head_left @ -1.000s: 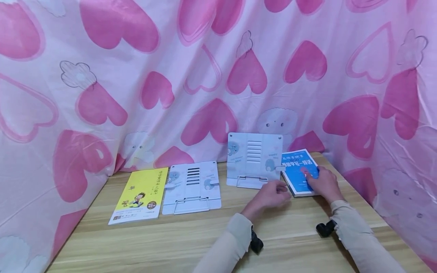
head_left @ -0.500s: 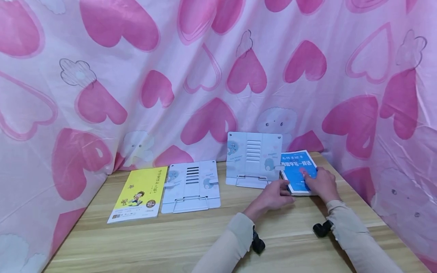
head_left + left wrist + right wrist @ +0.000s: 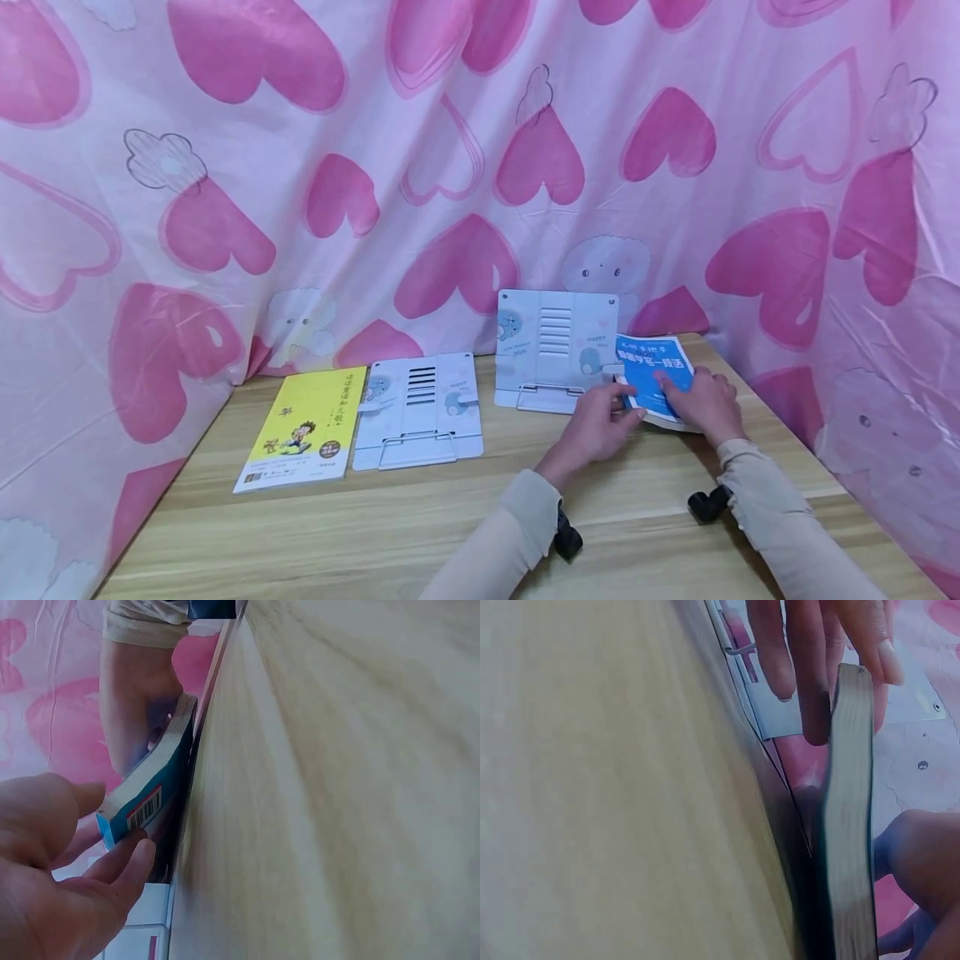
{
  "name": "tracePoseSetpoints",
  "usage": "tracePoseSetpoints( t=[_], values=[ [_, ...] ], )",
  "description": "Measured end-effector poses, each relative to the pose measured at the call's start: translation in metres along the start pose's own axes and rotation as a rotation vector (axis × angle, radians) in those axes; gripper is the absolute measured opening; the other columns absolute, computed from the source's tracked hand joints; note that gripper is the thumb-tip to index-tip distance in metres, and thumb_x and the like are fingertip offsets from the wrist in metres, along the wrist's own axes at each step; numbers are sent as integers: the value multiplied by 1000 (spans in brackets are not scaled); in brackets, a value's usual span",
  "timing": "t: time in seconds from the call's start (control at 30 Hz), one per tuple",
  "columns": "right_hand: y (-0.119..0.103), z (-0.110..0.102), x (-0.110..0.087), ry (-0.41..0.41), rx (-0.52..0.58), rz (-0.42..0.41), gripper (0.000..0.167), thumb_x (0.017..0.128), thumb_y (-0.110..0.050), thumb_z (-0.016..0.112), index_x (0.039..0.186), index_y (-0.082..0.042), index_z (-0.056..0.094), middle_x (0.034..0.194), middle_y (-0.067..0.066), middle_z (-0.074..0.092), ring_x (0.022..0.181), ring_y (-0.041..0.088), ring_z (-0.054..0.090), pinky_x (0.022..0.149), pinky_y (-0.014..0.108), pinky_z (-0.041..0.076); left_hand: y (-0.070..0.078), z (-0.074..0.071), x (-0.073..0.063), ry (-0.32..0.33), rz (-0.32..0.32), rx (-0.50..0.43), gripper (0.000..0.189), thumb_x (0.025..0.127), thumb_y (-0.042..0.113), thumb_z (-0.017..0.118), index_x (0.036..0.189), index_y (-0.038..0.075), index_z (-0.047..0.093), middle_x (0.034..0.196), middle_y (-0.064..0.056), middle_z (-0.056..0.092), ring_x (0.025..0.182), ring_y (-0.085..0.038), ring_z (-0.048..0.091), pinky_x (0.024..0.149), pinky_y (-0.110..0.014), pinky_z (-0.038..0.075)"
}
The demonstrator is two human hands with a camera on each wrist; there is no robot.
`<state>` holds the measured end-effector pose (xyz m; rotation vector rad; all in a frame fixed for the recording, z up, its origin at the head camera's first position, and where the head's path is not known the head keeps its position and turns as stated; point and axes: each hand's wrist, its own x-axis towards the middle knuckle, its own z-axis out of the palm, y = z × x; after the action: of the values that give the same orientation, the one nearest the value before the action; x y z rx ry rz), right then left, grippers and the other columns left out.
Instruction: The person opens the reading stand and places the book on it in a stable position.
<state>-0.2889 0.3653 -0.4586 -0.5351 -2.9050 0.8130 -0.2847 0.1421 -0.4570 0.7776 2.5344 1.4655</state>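
Note:
A thick paperback book [image 3: 652, 371] with a blue cover lies at the right of the table, its near edge raised off the wood. My left hand [image 3: 596, 425] pinches its near left corner, fingers beneath and thumb above. The left wrist view shows a barcode on the book's underside [image 3: 146, 811] beside those fingers. My right hand [image 3: 708, 404] holds the book's right side, thumb on the cover; its other fingers are partly hidden. Just left of the book, a pale blue book stand [image 3: 558, 350] with a wire ledge stands propped up.
A second pale blue book stand [image 3: 420, 408] lies low at the left-centre. Beside it lies a yellow book [image 3: 307, 425]. A pink heart-print curtain [image 3: 450, 150] hangs behind and along the sides of the wooden table [image 3: 337, 542].
My left hand has moved right to the book's near left corner and now pinches it. The near edge of the book has risen slightly. My right hand stays at the right side.

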Motion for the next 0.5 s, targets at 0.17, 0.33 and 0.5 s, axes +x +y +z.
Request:
tracePoseSetpoints(
  t=[0.17, 0.33, 0.5],
  values=[
    [1, 0, 2, 3, 41, 40, 106, 104, -71, 48, 156, 21, 31, 142, 44, 42, 121, 56, 41, 107, 74, 44, 3, 0, -3, 0, 7, 24, 29, 107, 28, 71, 135, 23, 76, 137, 6, 69, 116, -6, 65, 99, -19, 59],
    [4, -5, 1, -11, 103, 102, 106, 104, -70, 50, 155, 22, 32, 137, 42, 45, 116, 54, 46, 105, 69, 49, 5, 0, -5, -17, 18, 54, 25, 104, 25, 75, 129, 23, 78, 131, 6, 68, 112, -8, 61, 97, -18, 56],
    [6, -11, 2, -27, 166, 155, 104, 106, -66, 47, 156, 22, 28, 134, 41, 41, 115, 54, 46, 104, 67, 50, 6, 0, -5, -11, 20, 73, 24, 103, 24, 76, 127, 25, 79, 130, 9, 69, 108, -7, 59, 94, -18, 56]
  ],
)
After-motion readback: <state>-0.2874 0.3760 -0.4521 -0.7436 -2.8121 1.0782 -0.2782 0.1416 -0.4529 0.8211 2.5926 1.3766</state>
